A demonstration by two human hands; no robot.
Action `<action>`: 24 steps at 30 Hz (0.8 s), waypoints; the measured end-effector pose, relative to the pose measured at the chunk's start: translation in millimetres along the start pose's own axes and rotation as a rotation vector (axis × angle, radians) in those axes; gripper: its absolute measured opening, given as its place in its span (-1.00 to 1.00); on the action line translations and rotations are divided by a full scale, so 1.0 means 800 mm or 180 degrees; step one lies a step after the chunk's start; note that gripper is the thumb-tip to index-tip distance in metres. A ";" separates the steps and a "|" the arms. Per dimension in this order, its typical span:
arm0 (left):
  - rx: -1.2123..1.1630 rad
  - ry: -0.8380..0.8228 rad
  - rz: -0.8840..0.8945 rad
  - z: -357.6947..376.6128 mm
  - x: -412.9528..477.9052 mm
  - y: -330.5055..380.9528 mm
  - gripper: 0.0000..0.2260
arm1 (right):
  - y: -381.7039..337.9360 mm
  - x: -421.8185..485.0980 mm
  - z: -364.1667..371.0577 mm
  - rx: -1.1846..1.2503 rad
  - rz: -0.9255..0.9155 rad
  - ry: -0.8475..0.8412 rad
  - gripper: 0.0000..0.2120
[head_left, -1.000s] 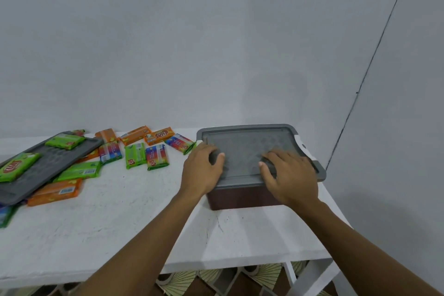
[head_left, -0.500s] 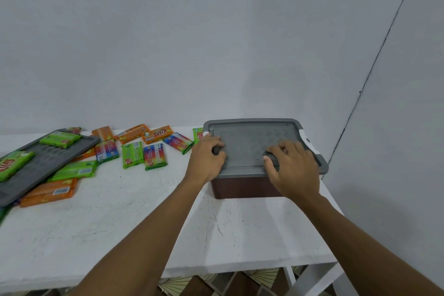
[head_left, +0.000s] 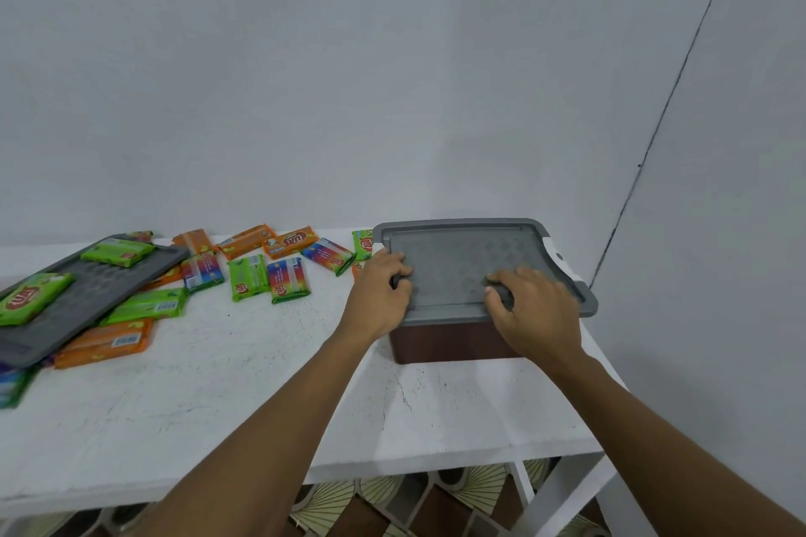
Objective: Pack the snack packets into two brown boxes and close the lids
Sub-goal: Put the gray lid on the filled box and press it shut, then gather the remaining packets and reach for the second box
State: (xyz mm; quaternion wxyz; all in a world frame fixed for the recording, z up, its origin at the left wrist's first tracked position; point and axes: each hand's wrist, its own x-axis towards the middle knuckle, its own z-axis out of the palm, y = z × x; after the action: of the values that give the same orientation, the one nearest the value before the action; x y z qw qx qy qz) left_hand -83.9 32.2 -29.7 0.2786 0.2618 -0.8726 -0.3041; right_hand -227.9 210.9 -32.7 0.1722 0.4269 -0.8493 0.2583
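Note:
A brown box (head_left: 445, 340) stands at the table's right end with a grey lid (head_left: 458, 257) lying flat on top of it. My left hand (head_left: 379, 296) presses on the lid's front left corner, fingers curled over the rim. My right hand (head_left: 536, 314) bears down on the lid's front right part, fingers bent on its surface. Several snack packets (head_left: 290, 279), green, orange and rainbow-coloured, lie scattered on the table to the left of the box. No second brown box is in view.
A second grey lid (head_left: 87, 292) lies tilted on packets at the left, with two green packets (head_left: 117, 253) on it. The white table (head_left: 218, 384) ends just right of the box, near the wall corner. Patterned floor shows below the front edge.
The box has slid a little back and to the right under both hands, uncovering a green packet at its left. Both hands stay pressed on the lid.

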 end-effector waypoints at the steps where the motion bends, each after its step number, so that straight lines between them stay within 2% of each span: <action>1: 0.0062 -0.0099 0.0070 -0.004 -0.002 -0.001 -0.75 | -0.003 0.001 0.000 -0.0059 0.0019 -0.0045 -0.77; 5: 0.0524 -0.0346 0.0351 -0.029 -0.014 -0.018 -0.61 | -0.026 0.002 0.000 -0.0060 -0.0159 -0.0330 -0.76; 9: 0.1031 -0.0434 0.0174 -0.062 -0.042 -0.061 -0.48 | -0.076 -0.001 0.011 0.0005 -0.0481 -0.0505 -0.74; 14: 0.1554 -0.0395 0.0208 -0.140 -0.081 -0.139 -0.52 | -0.169 0.005 0.041 0.0330 -0.0844 -0.0551 -0.69; 18: 0.1897 -0.0293 -0.0106 -0.214 -0.118 -0.216 -0.54 | -0.257 0.000 0.089 0.0526 -0.1317 -0.0542 -0.69; 21: 0.2034 -0.0199 -0.0456 -0.277 -0.154 -0.285 -0.56 | -0.309 0.002 0.142 0.0598 -0.1122 -0.1078 -0.64; 24: 0.2232 -0.0223 -0.0601 -0.331 -0.181 -0.345 -0.57 | -0.345 0.005 0.197 0.0237 -0.0698 -0.1735 -0.51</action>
State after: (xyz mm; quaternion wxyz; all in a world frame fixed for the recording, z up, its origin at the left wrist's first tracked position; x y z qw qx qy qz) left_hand 268.7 -166.3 -89.0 0.1126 0.4102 -0.9048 -0.0196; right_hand -17.1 -22.5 -77.3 -0.0512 0.5758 -0.8030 0.1450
